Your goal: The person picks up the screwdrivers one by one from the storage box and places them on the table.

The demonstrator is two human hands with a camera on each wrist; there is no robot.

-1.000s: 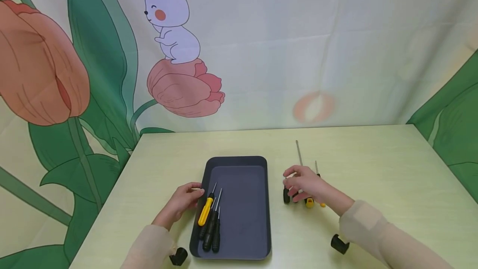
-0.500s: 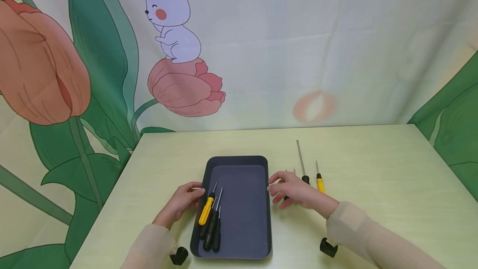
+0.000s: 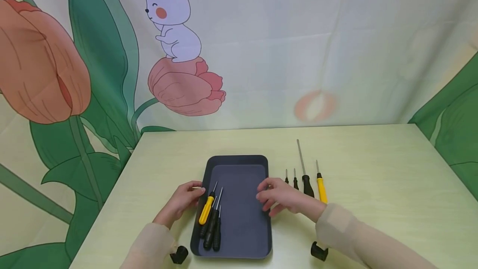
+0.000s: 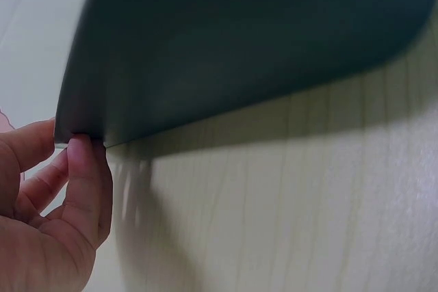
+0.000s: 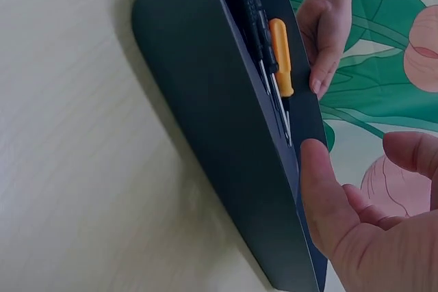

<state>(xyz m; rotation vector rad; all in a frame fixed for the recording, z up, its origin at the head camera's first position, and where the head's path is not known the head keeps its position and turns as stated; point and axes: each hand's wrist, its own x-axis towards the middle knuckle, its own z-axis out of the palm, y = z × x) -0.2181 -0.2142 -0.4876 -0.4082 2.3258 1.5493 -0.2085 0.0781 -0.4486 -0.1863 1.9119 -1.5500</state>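
A dark grey tray (image 3: 242, 251) lies on the table, and my left hand (image 3: 182, 198) pinches its left wall between thumb and fingers, as the left wrist view also shows. Inside, at the tray's left, a yellow-handled screwdriver (image 3: 207, 211) rests with several black-handled screwdrivers (image 3: 211, 231). My right hand (image 3: 284, 197) hovers over the tray's right rim, thumb and fingers apart with nothing between them. In the right wrist view its thumb overlaps the rim. Just beyond this hand lie a large black screwdriver (image 3: 308, 185), a yellow screwdriver (image 3: 321, 188) and two small black screwdrivers (image 3: 295, 183), partly hidden.
The pale wooden table (image 3: 392, 169) reaches back to a printed curtain (image 3: 261, 53) with a rabbit and tulips. A black wrist-worn piece hangs under each sleeve, one at the left (image 3: 179, 255) and one at the right (image 3: 319, 251).
My right hand has moved left from above the loose screwdrivers to the tray's right rim, uncovering more of them. My left hand and the tray have stayed in place.
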